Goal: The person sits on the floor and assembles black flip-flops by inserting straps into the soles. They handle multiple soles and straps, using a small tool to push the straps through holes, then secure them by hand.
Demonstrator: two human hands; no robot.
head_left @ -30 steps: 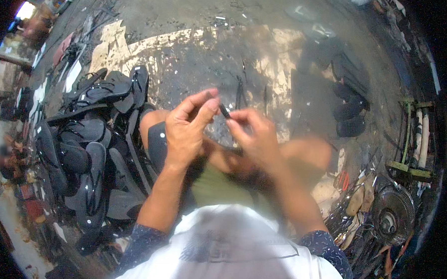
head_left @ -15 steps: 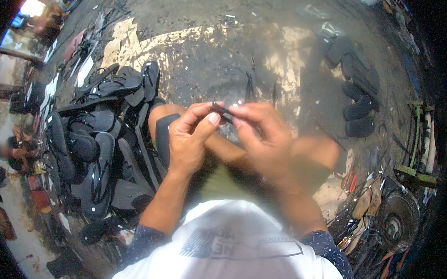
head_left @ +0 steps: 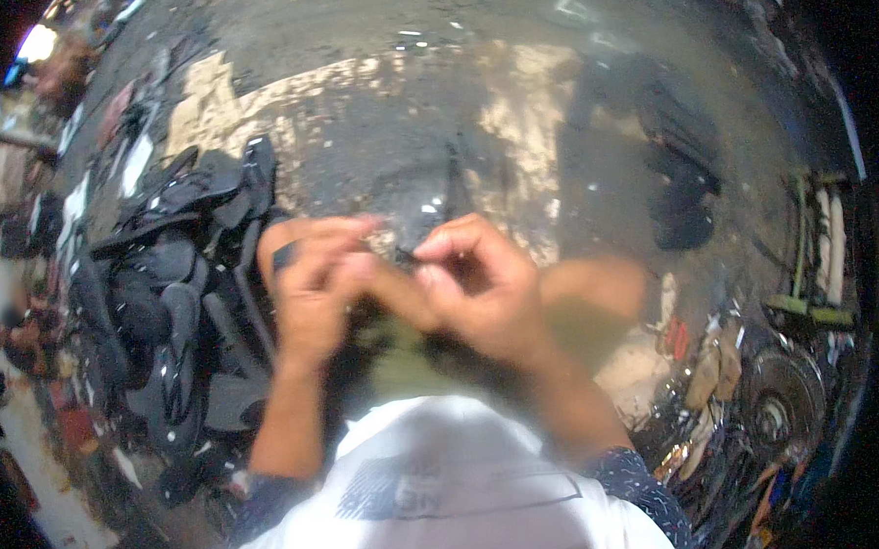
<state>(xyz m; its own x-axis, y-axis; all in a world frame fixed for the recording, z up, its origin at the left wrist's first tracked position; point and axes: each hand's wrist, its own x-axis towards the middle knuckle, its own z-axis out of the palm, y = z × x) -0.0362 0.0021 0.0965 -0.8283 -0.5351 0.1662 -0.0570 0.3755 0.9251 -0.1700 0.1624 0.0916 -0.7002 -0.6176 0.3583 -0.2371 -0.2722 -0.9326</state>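
Pinching a small dark piece between both hands, we grip it with left hand and right hand fingers closed, just right of the sandal pile. Blur hides the piece's shape. Judging by that untouched pile, much work seems left.

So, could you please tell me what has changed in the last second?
Both hands, left hand and right hand, closed in until their fingertips meet over a small dark piece, pinched between them throughout. The sandal pile on the left stayed put.
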